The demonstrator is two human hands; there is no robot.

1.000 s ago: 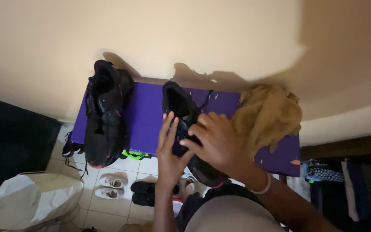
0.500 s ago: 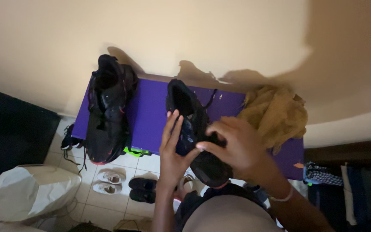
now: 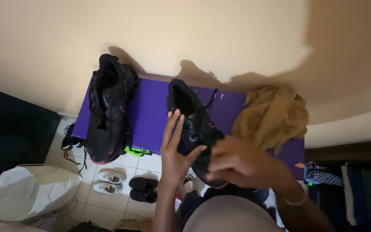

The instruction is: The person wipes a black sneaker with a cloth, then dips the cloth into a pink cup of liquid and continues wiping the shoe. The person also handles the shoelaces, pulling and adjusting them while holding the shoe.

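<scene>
Item: black sneaker (image 3: 190, 112), near shoe of a pair, lying on a purple shelf top (image 3: 150, 112) with its heel opening toward the wall and its toe overhanging the shelf's front edge toward the person.

Left hand (image 3: 174, 148): fingers spread and open, palm flat against the shoe's left side, thumb angled across the upper; it braces the shoe without closing round it.

Right hand (image 3: 236, 160): curled over the forefoot of the same shoe, fingers bent onto the upper; motion blur leaves it uncertain whether they pinch a lace or only press the fabric. A pale bracelet (image 3: 294, 200) sits on that wrist.

Second black sneaker (image 3: 108, 114): well apart on the left end of the shelf, heel at the wall, red-trimmed toe hanging past the front edge (laces dangling below it).

Mustard cloth (image 3: 271, 117): crumpled on the right part of the shelf, just beside the held shoe, its folds reaching the back edge by the wall.

Open room: a bare purple strip lies between the two shoes; the shelf's right front corner is uncovered.

Below, on the tiled floor (image 3: 121, 165): a white pair of shoes (image 3: 108, 181), a dark pair of shoes (image 3: 142, 189), a pale bag (image 3: 31, 191) at lower left.
</scene>
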